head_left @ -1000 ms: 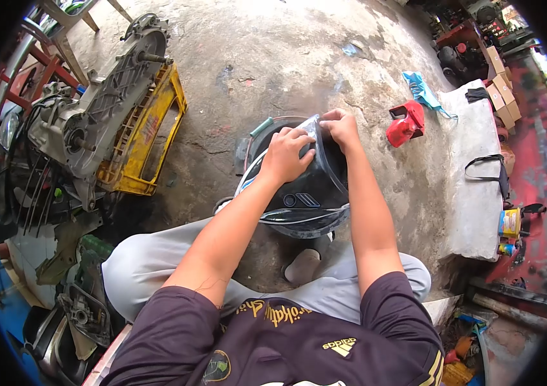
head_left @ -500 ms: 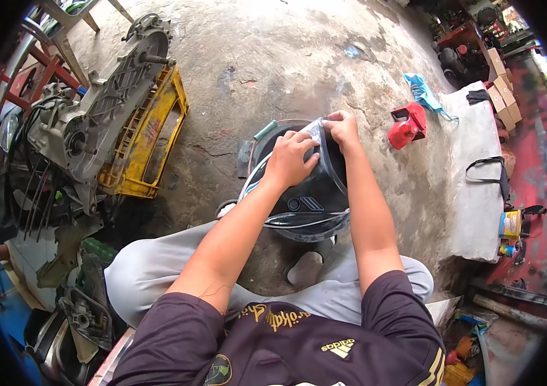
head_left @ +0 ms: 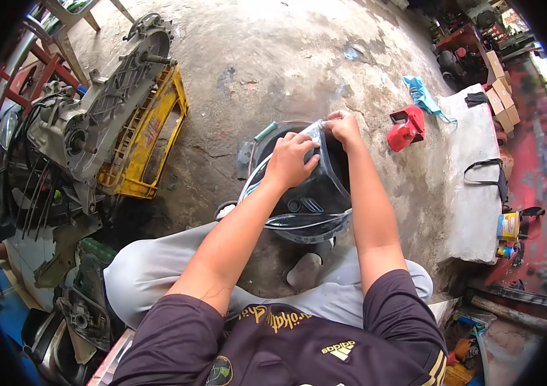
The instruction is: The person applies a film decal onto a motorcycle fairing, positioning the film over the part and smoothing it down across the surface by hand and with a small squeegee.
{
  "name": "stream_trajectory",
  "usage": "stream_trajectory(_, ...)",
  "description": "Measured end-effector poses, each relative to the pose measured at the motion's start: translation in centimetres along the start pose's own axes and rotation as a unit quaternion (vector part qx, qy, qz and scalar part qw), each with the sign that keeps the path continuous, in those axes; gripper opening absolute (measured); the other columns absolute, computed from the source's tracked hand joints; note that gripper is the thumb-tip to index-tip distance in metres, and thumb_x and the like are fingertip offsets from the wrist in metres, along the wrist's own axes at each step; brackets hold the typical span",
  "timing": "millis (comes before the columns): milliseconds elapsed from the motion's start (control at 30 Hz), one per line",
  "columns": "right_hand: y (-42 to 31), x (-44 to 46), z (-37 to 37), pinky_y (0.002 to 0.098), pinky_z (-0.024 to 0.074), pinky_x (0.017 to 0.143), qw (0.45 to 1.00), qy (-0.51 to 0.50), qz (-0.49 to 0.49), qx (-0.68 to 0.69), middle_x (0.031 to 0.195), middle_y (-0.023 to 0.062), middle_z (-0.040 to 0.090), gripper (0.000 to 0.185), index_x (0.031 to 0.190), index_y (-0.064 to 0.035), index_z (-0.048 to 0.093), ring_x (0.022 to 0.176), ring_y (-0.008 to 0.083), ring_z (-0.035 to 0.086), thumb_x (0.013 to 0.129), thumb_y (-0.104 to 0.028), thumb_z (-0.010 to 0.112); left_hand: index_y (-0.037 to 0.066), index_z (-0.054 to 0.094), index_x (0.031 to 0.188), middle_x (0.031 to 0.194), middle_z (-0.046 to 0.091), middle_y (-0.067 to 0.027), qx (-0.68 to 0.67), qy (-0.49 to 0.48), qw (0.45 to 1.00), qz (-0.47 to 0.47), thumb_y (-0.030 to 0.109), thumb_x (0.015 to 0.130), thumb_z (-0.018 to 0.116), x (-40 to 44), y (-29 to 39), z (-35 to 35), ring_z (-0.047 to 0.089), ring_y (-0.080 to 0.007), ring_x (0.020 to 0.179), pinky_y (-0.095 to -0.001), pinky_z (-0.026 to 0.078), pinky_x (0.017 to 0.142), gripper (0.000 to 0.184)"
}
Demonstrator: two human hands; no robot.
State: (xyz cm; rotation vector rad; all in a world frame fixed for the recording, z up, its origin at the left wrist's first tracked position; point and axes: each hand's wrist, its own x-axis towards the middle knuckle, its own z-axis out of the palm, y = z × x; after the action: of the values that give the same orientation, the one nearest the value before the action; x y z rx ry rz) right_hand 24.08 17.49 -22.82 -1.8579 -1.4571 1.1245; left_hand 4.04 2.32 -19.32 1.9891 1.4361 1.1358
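A glossy black plastic panel [head_left: 286, 186] with a pointed upper end leans across a round black tub [head_left: 312, 238] between my knees. My left hand [head_left: 293, 161] lies over the panel's upper part, fingers bent against it and thumb apart. Whether something small is under those fingertips is hidden. At the pointed tip, my right hand [head_left: 343, 127] pinches the edge between thumb and fingers. A greyish, wet-looking patch shows on the panel between both hands. A pale cable [head_left: 251, 182] runs along the tub's left side, near a green tube-like piece [head_left: 265, 131].
To the left, a large metal engine casing [head_left: 116, 96] leans on a yellow crate [head_left: 158, 141]. A red container [head_left: 406, 127] and a blue face mask [head_left: 421, 93] lie to the right, beside a whitish ledge [head_left: 473, 193] with a black strap. Loose parts crowd the lower left.
Both hands keep their places on the panel, with only slight shifts in the right arm and fingers. The view has tilted a little.
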Motion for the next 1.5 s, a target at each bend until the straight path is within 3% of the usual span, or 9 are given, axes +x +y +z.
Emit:
stream_trajectory(67,-0.7,-0.3,-0.2,0.0336,0.0539,0.062,1.0,-0.006,0.0,0.011,0.088,0.0094,0.074,0.023,0.098,-0.0041,0.073,0.072,0.0182,0.069,0.079,-0.007,0.085,0.012,0.079,0.112,0.122,0.073,-0.0087,0.002,-0.008,1.0,-0.007,0.024,0.089,0.078,-0.1,0.1,-0.1,0.064,-0.0312,0.12,-0.046,0.049,0.106,0.026)
stream_trajectory(167,-3.3,-1.6,-0.7,0.0309,0.0461,0.05,0.996,-0.044,0.081,0.002,0.082,0.0082,0.071,0.018,0.101,-0.0066,0.072,0.061,0.015,0.062,0.086,-0.009,0.081,0.012,0.079,0.112,0.123,0.073,-0.0089,-0.003,0.0,1.0,0.0,0.024,0.089,0.078,-0.2,0.1,-0.1,0.064,-0.0312,0.12,-0.0458,0.049,0.106,0.026)
stream_trajectory(233,-3.1,-1.3,-1.4,0.0287,0.038,0.044,0.981,-0.124,0.149,0.033,0.077,0.0068,0.068,0.016,0.106,-0.0085,0.07,0.053,0.012,0.055,0.092,-0.01,0.078,0.012,0.079,0.112,0.123,0.073,-0.0089,0.002,-0.002,1.0,-0.001,0.025,0.089,0.078,-0.3,-0.1,0.1,0.064,-0.0311,0.12,-0.0455,0.049,0.106,0.026)
stream_trajectory(333,-2.5,-1.7,-1.2,0.0301,0.0369,0.043,0.984,-0.11,0.135,0.038,0.074,0.006,0.066,0.017,0.108,-0.0087,0.068,0.052,0.0122,0.052,0.094,-0.01,0.077,0.013,0.079,0.113,0.123,0.073,-0.009,0.012,0.0,1.0,-0.001,0.025,0.089,0.078,-0.3,0.1,0.2,0.064,-0.0311,0.12,-0.0452,0.049,0.106,0.026)
stream_trajectory(633,-1.9,0.4,0.7,0.0327,0.0399,0.045,0.994,-0.03,0.099,0.041,0.076,0.0058,0.068,0.017,0.103,-0.007,0.067,0.057,0.0146,0.059,0.092,-0.009,0.079,0.013,0.078,0.113,0.124,0.073,-0.008,0.014,-0.009,1.0,-0.003,0.024,0.089,0.078,-0.1,0.1,0.1,0.064,-0.0315,0.121,-0.0457,0.048,0.105,0.026)
stream_trajectory(800,-2.1,-0.7,-1.2,0.0308,0.0405,0.044,0.984,-0.115,0.119,0.073,0.076,0.0056,0.068,0.015,0.102,-0.0079,0.067,0.057,0.0131,0.059,0.091,-0.005,0.077,0.013,0.079,0.11,0.12,0.073,-0.0072,0.011,0.007,1.0,0.006,0.025,0.088,0.079,0.0,0.0,0.4,0.064,-0.0306,0.118,-0.0457,0.049,0.101,0.025)
stream_trajectory(1267,-2.7,-0.5,-0.6,0.0329,0.0415,0.046,0.984,-0.096,0.129,0.082,0.072,0.005,0.066,0.004,0.093,-0.0059,0.071,0.055,0.0141,0.057,0.089,-0.006,0.073,0.013,0.079,0.111,0.122,0.073,-0.0083,0.014,-0.009,1.0,-0.008,0.024,0.089,0.079,-0.2,0.3,0.2,0.064,-0.0316,0.121,-0.0459,0.049,0.105,0.025)
stream_trajectory(1333,-3.3,-0.9,-0.1,0.0286,0.0391,0.046,0.984,-0.068,0.133,0.098,0.07,0.0043,0.062,0.004,0.091,-0.0072,0.07,0.054,0.013,0.051,0.088,-0.007,0.073,0.013,0.079,0.112,0.122,0.073,-0.0083,0.01,-0.004,1.0,-0.004,0.025,0.089,0.078,-0.1,0.2,0.1,0.064,-0.0312,0.122,-0.0457,0.049,0.105,0.025)
stream_trajectory(1500,-2.4,-2.0,-0.4,0.0285,0.0408,0.045,0.983,-0.075,0.127,0.111,0.068,0.0031,0.061,0.005,0.087,-0.0081,0.068,0.053,0.0124,0.052,0.089,-0.009,0.071,0.013,0.079,0.112,0.122,0.073,-0.0084,0.015,-0.002,1.0,-0.007,0.025,0.089,0.078,-0.2,0.3,0.1,0.064,-0.031,0.121,-0.0452,0.049,0.106,0.026)
